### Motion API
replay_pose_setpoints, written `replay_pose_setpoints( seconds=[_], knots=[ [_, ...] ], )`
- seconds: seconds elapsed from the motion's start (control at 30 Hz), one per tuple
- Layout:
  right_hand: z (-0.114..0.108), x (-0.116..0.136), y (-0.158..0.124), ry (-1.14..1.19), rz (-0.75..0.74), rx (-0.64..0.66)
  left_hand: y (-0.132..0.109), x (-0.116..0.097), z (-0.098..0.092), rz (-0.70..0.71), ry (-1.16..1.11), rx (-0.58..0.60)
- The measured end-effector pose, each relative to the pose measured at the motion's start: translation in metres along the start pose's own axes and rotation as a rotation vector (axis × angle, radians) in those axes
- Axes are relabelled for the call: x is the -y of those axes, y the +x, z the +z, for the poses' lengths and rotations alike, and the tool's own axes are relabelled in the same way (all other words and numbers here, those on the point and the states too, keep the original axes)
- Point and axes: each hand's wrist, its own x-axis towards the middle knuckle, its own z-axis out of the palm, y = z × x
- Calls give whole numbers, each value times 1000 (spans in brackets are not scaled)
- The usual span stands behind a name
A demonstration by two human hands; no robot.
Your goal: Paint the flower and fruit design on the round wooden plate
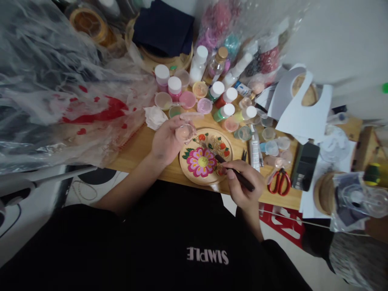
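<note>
My left hand [168, 139] is closed around a small clear cup [184, 132] of pale peach stuff, its lid hinged up behind it. In my right hand [247, 182] is a slim dark-handled tool [239, 178], gripped like a pen. Its front end reaches over the round wooden plate [185, 169], and its tip is too small to make out. Raised on the plate is a pink flower [202, 161] with a yellow centre, with green leaves and orange-red fruits around it. The cup is held above the plate's upper left edge.
Behind the plate stand white-capped bottles [226, 111] and open paint cups [187, 100]. A crumpled tissue [155, 118] lies left. To the right are a silver tube [255, 149], red-handled scissors [279, 182] and a black phone [306, 165]. Plastic sheeting [75, 89] covers the left side.
</note>
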Motion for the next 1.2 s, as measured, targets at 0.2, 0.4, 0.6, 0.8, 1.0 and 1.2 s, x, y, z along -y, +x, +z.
replay_pose_setpoints(
  seconds=[0.2,0.4,0.6,0.8,1.0,1.2],
  knots=[
    [-2,0,0,-13,17,14,1,2,0,12,-14,-19],
    [-2,1,0,1,14,5,2,3,-4,21,-18,27],
    [-1,1,1,-16,15,29,2,1,-2,-15,-21,5],
    [-2,-1,1,5,11,13,0,0,0,-17,-17,-13],
    [-1,-1,1,22,12,21,1,1,-1,0,-29,-5],
    [-1,-4,-2,68,13,5,0,1,2,-1,-15,-32]
  ],
)
